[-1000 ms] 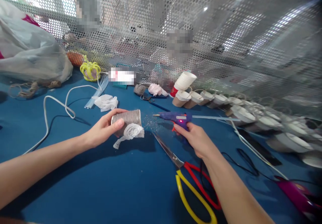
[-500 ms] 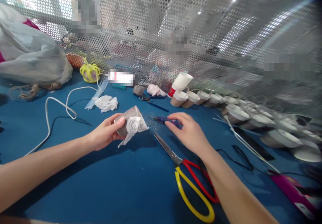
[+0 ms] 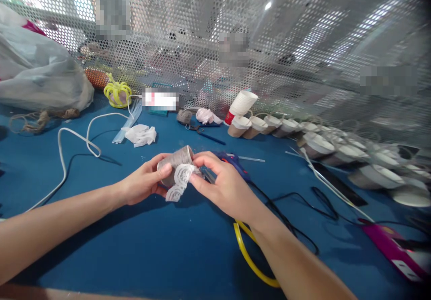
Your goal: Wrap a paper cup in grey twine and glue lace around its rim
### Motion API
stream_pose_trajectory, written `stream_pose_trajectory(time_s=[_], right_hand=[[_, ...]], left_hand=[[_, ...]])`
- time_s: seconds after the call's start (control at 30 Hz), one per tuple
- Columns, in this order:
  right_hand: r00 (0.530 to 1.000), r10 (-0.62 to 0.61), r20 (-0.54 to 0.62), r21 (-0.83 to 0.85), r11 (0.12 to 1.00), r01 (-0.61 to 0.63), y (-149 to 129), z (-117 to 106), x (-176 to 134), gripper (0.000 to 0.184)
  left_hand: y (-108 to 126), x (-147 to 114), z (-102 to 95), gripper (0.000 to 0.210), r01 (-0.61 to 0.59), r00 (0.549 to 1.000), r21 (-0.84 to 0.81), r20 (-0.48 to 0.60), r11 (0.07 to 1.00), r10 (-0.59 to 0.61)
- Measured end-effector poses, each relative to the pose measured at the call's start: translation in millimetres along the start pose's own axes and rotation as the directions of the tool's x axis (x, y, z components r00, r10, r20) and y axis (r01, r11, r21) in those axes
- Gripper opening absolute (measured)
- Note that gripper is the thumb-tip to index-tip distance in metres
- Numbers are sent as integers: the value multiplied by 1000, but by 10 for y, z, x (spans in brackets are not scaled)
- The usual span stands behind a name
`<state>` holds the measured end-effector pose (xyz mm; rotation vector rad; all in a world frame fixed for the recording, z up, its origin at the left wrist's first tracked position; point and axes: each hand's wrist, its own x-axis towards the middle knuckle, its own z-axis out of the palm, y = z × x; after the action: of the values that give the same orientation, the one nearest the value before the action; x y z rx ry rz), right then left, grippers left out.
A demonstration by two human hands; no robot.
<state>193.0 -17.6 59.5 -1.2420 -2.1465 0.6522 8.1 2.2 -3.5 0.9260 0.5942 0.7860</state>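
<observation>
My left hand is wrapped around a tilted paper cup covered in grey-brown twine. White lace trim lies against the cup's side, and its loose tail hangs below. At the cup's rim, the thumb and fingers of my right hand pinch the other end of the lace. Just behind that hand a blue glue gun lies on the table, a clear glue stick showing at its back. Large scissors with a yellow handle lie partly hidden under my right hand and forearm.
Several twine-wrapped cups stand in rows at the right. A white crumpled lace bundle, pliers and twine ball lie further back. A white cable loops at left; a magenta power strip sits at right.
My right hand has let go of the glue gun, which now lies on the table. It has moved left to the cup and taken hold of the lace.
</observation>
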Motion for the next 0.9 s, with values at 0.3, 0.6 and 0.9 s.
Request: stream_pose_trajectory(time_s=[0.3, 0.6, 0.9], right_hand=[[984, -74, -162, -205, 978, 40, 134, -19, 3, 8], [984, -147, -102, -410, 908, 93, 205, -51, -29, 16], [995, -83, 52, -244, 965, 94, 140, -75, -76, 16]], left_hand=[[102, -88, 116, 69, 274, 960, -71, -38, 959, -277], [345, -162, 139, 62, 44, 998, 739, -61, 672, 2], [488, -214, 136, 23, -56, 992, 861, -10, 505, 127]])
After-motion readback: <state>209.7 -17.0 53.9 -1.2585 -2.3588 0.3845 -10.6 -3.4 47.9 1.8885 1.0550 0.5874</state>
